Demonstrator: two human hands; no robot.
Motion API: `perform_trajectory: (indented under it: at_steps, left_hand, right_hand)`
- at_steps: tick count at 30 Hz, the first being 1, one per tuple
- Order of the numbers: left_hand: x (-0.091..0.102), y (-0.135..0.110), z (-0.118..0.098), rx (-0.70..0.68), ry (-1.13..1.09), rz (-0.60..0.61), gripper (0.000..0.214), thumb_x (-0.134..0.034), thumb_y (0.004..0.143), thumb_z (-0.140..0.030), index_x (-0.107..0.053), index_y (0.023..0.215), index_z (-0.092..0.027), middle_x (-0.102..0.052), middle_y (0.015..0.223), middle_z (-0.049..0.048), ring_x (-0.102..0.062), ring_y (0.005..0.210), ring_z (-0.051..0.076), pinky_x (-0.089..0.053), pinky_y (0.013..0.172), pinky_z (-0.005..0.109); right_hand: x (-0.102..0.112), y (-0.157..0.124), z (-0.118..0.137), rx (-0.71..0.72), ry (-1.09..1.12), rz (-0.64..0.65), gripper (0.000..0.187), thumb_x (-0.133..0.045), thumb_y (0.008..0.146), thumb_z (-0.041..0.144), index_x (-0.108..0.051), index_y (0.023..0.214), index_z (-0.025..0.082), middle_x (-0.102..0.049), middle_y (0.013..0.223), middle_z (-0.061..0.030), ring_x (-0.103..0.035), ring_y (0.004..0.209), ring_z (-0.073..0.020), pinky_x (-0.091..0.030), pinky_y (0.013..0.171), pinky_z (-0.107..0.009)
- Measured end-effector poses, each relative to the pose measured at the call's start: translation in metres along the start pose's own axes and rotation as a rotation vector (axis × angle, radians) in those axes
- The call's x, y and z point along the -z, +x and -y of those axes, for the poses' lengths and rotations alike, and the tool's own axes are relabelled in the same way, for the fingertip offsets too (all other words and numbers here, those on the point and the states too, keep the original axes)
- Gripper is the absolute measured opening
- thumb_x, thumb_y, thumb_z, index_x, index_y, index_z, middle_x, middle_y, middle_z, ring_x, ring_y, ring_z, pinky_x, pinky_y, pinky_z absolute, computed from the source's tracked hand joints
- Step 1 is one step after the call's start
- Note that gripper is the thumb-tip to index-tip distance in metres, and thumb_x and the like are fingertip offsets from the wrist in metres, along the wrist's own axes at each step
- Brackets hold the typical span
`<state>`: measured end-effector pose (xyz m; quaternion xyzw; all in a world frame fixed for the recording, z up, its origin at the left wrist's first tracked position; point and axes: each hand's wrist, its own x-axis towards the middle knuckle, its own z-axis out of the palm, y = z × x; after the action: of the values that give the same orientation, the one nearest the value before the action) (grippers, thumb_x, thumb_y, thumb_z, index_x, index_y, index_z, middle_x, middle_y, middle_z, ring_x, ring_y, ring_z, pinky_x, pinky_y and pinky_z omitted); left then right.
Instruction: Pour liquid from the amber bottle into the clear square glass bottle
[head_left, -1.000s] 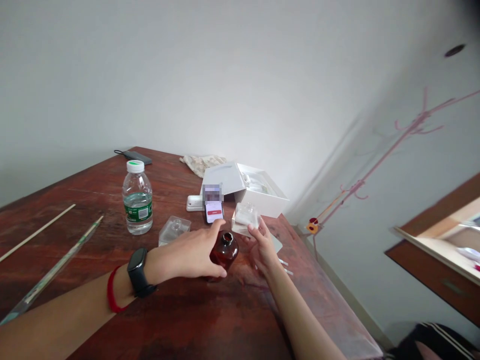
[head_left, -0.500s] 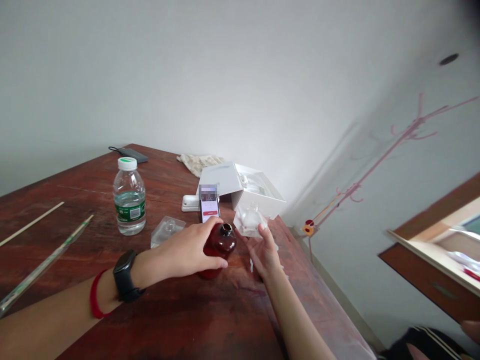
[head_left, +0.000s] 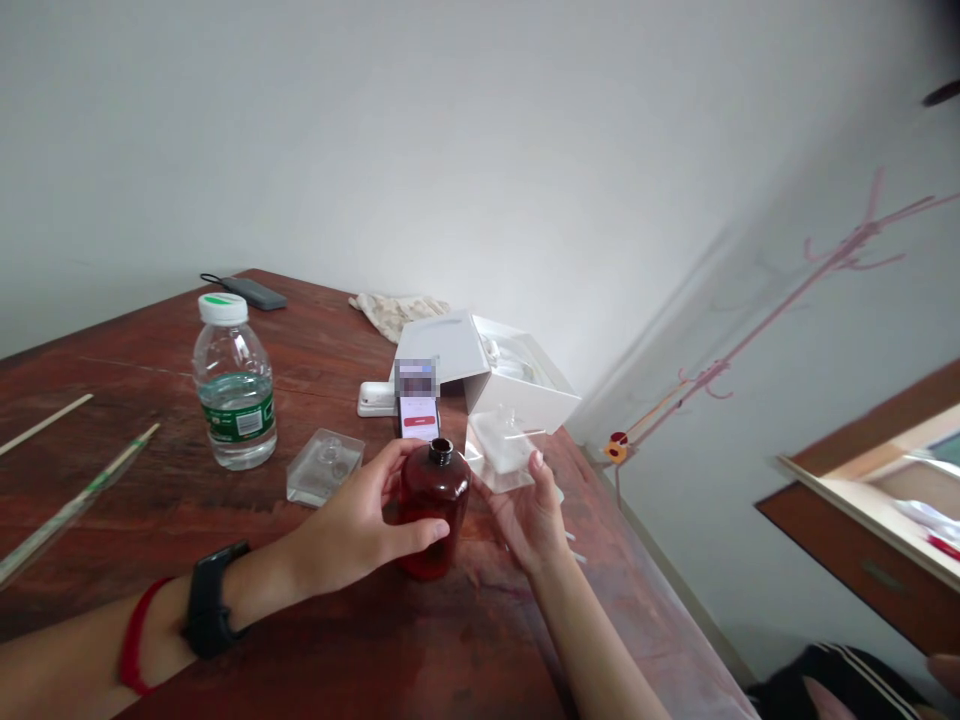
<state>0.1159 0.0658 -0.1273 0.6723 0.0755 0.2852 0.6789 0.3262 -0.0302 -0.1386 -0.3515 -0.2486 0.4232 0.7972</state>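
My left hand [head_left: 379,515] is wrapped round a dark red-brown bottle [head_left: 433,510], which stands upright on the table with its neck uncapped. To the right of it, my right hand [head_left: 531,515] grips a clear, square-looking plastic piece [head_left: 504,450] with a frosted patch, tilted above the tabletop. A similar clear square block [head_left: 324,467] with a round feature on top lies left of the bottle, behind my left wrist. Beyond the bottle, a phone [head_left: 418,405] with a lit screen leans near a white box.
A half-full water bottle [head_left: 236,385] stands at the left, with wooden sticks [head_left: 82,500] nearby. The open white box [head_left: 525,385], a cloth [head_left: 397,312] and a grey power bank [head_left: 255,293] lie farther back. Past the table's right edge is a pink coat rack [head_left: 772,312].
The view has shifted slightly. The clear piece in my right hand has turned, showing more of its flat side. My left hand sits lower on the red-brown bottle, uncovering more of it.
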Motion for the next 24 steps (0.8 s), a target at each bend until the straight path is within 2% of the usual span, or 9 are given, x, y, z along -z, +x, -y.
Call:
perform_trajectory:
  at_steps: [5, 8, 13, 20, 24]
  left_hand:
    - [-0.003, -0.002, 0.007, -0.045, 0.022, -0.048, 0.062, -0.079, 0.089, -0.029, -0.048, 0.143, -0.027, -0.067, 0.143, 0.0097, -0.064, 0.135, 0.031, -0.047, 0.119, 0.052]
    - [0.001, -0.004, 0.016, -0.048, 0.074, -0.057, 0.068, -0.077, 0.093, -0.034, -0.044, 0.152, -0.028, -0.061, 0.153, 0.0104, -0.058, 0.142, 0.032, -0.042, 0.124, 0.054]
    - [0.005, -0.007, 0.029, -0.095, 0.222, -0.093, 0.076, -0.076, 0.094, -0.041, -0.038, 0.159, -0.028, -0.050, 0.163, 0.0119, -0.051, 0.148, 0.035, -0.032, 0.130, 0.056]
    - [0.009, -0.009, 0.029, -0.103, 0.394, -0.083, 0.082, -0.069, 0.099, -0.048, -0.027, 0.166, -0.029, -0.041, 0.169, 0.0122, -0.043, 0.153, 0.036, -0.027, 0.132, 0.058]
    - [0.012, -0.009, 0.029, -0.119, 0.479, -0.003, 0.084, -0.067, 0.099, -0.049, -0.023, 0.167, -0.026, -0.039, 0.169, 0.0138, -0.042, 0.153, 0.036, -0.028, 0.131, 0.056]
  right_hand:
    - [-0.008, -0.003, 0.000, 0.008, 0.015, -0.037, 0.057, -0.090, 0.076, 0.054, -0.076, 0.124, 0.026, -0.084, 0.116, -0.0061, -0.078, 0.109, -0.0284, -0.062, 0.101, -0.048]
    - [-0.009, -0.005, 0.000, -0.011, 0.027, -0.026, 0.055, -0.087, 0.079, 0.056, -0.075, 0.124, 0.026, -0.083, 0.120, -0.0063, -0.077, 0.110, -0.0269, -0.065, 0.095, -0.045]
    - [-0.005, -0.005, 0.000, -0.034, 0.042, -0.052, 0.050, -0.087, 0.078, 0.056, -0.077, 0.117, 0.026, -0.084, 0.115, -0.0032, -0.079, 0.099, -0.0238, -0.067, 0.084, -0.039]
    - [-0.004, -0.004, -0.002, -0.026, 0.054, -0.054, 0.049, -0.085, 0.080, 0.058, -0.077, 0.117, 0.026, -0.084, 0.116, -0.0036, -0.079, 0.100, -0.0236, -0.067, 0.081, -0.037]
    - [-0.004, -0.004, -0.002, -0.030, 0.063, -0.063, 0.050, -0.087, 0.079, 0.057, -0.077, 0.116, 0.025, -0.084, 0.115, -0.0038, -0.079, 0.098, -0.0234, -0.068, 0.079, -0.035]
